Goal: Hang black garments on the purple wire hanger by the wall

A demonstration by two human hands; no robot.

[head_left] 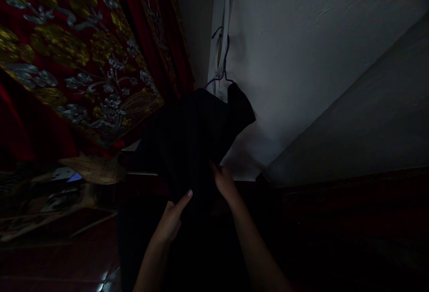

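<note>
Pinching dark garment (192, 133) near edges with left grip (171, 221) at seven, right grip (225, 183) at five; open toward wall (295, 64) at two.

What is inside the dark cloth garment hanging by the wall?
A thin purple wire hanger enters the garment at its top; the hanger's lower part and anything else inside are covered.

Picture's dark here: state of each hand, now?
Left hand: closed, holding the dark garment, thumb on top.
Right hand: at the garment's edge; too dark to tell its grip.
</note>
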